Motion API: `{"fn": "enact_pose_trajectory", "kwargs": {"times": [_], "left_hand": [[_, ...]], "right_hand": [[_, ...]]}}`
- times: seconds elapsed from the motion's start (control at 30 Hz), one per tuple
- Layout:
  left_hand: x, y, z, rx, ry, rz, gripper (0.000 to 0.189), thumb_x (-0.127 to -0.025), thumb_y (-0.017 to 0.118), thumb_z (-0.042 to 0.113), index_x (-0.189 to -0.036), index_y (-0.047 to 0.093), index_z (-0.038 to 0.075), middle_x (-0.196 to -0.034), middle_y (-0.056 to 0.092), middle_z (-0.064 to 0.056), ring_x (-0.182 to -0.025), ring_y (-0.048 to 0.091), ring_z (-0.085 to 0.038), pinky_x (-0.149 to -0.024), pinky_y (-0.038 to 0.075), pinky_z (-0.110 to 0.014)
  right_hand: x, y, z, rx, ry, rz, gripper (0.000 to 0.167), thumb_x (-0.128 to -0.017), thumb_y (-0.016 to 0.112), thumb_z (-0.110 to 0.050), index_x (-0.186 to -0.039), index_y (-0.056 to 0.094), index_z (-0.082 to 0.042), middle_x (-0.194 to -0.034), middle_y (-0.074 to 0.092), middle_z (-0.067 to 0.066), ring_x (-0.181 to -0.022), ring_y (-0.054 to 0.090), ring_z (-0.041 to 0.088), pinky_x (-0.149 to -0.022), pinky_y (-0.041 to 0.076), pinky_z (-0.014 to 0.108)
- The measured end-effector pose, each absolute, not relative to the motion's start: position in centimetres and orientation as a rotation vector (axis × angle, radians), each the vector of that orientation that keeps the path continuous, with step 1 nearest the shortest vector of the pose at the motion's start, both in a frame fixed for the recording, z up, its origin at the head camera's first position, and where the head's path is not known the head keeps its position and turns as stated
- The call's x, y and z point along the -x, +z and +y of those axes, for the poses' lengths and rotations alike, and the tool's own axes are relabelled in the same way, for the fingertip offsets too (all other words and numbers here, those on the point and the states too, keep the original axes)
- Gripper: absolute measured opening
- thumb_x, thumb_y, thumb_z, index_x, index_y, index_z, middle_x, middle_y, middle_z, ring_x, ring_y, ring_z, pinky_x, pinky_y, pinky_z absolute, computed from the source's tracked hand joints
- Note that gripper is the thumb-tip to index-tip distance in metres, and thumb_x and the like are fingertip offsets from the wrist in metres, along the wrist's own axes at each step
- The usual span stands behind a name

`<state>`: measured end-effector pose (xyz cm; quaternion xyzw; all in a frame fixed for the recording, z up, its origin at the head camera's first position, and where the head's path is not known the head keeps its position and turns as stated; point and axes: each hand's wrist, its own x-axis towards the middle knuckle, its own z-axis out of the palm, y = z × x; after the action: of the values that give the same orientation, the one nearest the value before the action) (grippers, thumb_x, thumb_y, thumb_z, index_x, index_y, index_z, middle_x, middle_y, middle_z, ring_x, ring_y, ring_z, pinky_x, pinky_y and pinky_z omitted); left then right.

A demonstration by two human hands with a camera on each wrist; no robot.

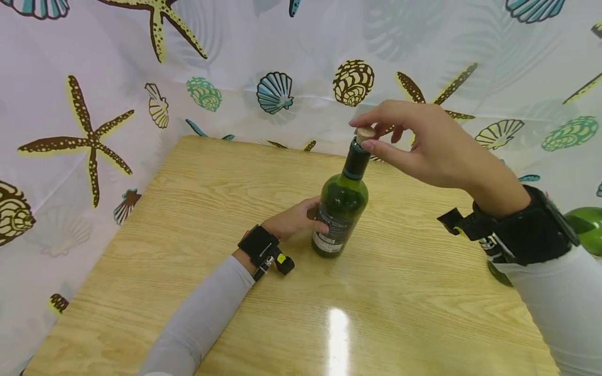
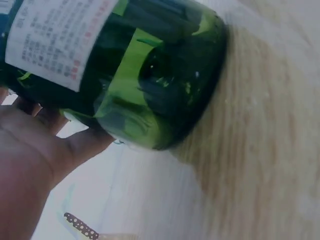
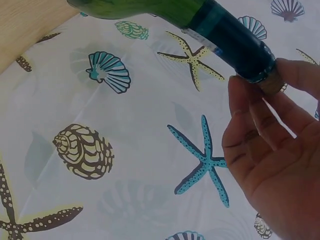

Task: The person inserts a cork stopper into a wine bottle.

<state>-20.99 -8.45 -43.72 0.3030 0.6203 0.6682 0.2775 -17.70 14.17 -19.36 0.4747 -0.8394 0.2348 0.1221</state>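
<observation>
White-sleeved right arm (image 1: 555,308) lay closest, at four o'clock; the right hand (image 1: 428,140) had thumb and fingers clamped on the cork (image 1: 366,134), nine o'clock from its palm. Below, the green bottle (image 1: 345,198) stood on the table (image 1: 211,180), long axis toward one o'clock, the left hand (image 1: 295,219) wrapped round its lower body from eight o'clock

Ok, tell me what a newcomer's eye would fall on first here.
Probably the green bottle in the middle of the head view, with the left hand round its body and the right hand pinching the cork at its top. Next, likely the bold starfish and shells printed on the pale cloth behind.
</observation>
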Motion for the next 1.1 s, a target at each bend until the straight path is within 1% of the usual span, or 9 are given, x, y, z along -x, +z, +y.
{"fn": "enact_pose_trajectory", "kwargs": {"times": [0.1,0.3,0.37,0.47,0.57,0.7,0.8,0.93,1.1], "left_hand": [[21.1,-44.0,-8.3,-0.830,1.798,1.666,0.133,-0.059,0.082,0.068,-0.157,0.023,0.000,-0.155,0.036,-0.026,-0.143,0.038,-0.037,-0.116,0.034,-0.045],[19.9,-44.5,-7.5,-0.859,1.896,1.701,0.121,-0.068,0.079,0.068,-0.159,0.025,0.009,-0.153,0.041,-0.020,-0.139,0.042,-0.032,-0.114,0.036,-0.047],[19.5,-44.6,-7.3,-0.849,1.936,1.723,0.120,-0.068,0.079,0.068,-0.159,0.024,0.013,-0.153,0.041,-0.017,-0.139,0.041,-0.029,-0.114,0.035,-0.048],[19.1,-44.7,-7.1,-0.840,1.968,1.752,0.119,-0.069,0.079,0.068,-0.160,0.023,0.015,-0.153,0.040,-0.016,-0.140,0.040,-0.029,-0.115,0.033,-0.049],[19.4,-44.7,-7.4,-0.856,1.914,1.764,0.120,-0.069,0.078,0.069,-0.160,0.022,0.013,-0.155,0.038,-0.016,-0.142,0.038,-0.030,-0.115,0.034,-0.049],[20.6,-44.6,-8.1,-0.895,1.813,1.676,0.130,-0.067,0.077,0.072,-0.160,0.015,0.005,-0.158,0.031,-0.023,-0.145,0.034,-0.036,-0.116,0.033,-0.049],[21.4,-44.3,-8.3,-0.896,1.775,1.597,0.137,-0.063,0.079,0.072,-0.158,0.015,-0.003,-0.157,0.029,-0.030,-0.143,0.035,-0.039,-0.115,0.034,-0.049],[21.6,-43.9,-8.2,-0.881,1.761,1.576,0.136,-0.060,0.083,0.069,-0.153,0.022,-0.009,-0.152,0.034,-0.034,-0.137,0.042,-0.036,-0.111,0.039,-0.046],[20.9,-43.9,-7.4,-0.881,1.862,1.599,0.129,-0.063,0.082,0.066,-0.152,0.025,-0.008,-0.149,0.039,-0.032,-0.135,0.045,-0.033,-0.112,0.038,-0.047]], "right_hand": [[17.9,-19.3,14.3,-1.354,0.696,-2.482,0.028,-0.096,0.069,-0.009,-0.124,0.070,-0.011,-0.114,0.072,0.000,-0.095,0.060,0.009,-0.077,0.043,0.022],[17.0,-19.2,14.3,-1.144,0.654,-2.572,0.027,-0.094,0.073,-0.018,-0.121,0.075,-0.018,-0.112,0.075,0.000,-0.086,0.058,0.014,-0.065,0.039,0.025],[16.6,-19.1,14.1,-1.071,0.645,-2.612,0.026,-0.095,0.072,-0.021,-0.121,0.075,-0.020,-0.111,0.076,0.001,-0.086,0.059,0.018,-0.066,0.041,0.028],[16.2,-19.0,13.7,-0.995,0.646,-2.665,0.027,-0.096,0.071,-0.025,-0.122,0.075,-0.020,-0.112,0.076,0.004,-0.089,0.064,0.022,-0.073,0.046,0.035],[16.3,-19.0,13.7,-1.026,0.662,-2.683,0.029,-0.097,0.070,-0.023,-0.125,0.073,-0.016,-0.117,0.074,0.007,-0.095,0.066,0.025,-0.077,0.048,0.039],[16.9,-19.1,14.2,-1.199,0.684,-2.627,0.033,-0.097,0.068,-0.014,-0.130,0.068,-0.011,-0.121,0.069,0.003,-0.100,0.063,0.019,-0.080,0.048,0.028],[17.4,-19.4,14.4,-1.308,0.763,-2.541,0.031,-0.095,0.069,-0.005,-0.125,0.070,-0.008,-0.114,0.068,0.001,-0.095,0.059,0.012,-0.077,0.045,0.022],[17.7,-19.7,14.4,-1.328,0.851,-2.456,0.025,-0.090,0.072,0.001,-0.114,0.076,-0.006,-0.100,0.068,-0.001,-0.087,0.055,0.006,-0.071,0.041,0.022],[16.9,-19.8,14.1,-1.218,0.826,-2.432,0.021,-0.089,0.074,-0.001,-0.109,0.077,-0.006,-0.094,0.067,0.002,-0.088,0.057,0.006,-0.077,0.042,0.022]]}}
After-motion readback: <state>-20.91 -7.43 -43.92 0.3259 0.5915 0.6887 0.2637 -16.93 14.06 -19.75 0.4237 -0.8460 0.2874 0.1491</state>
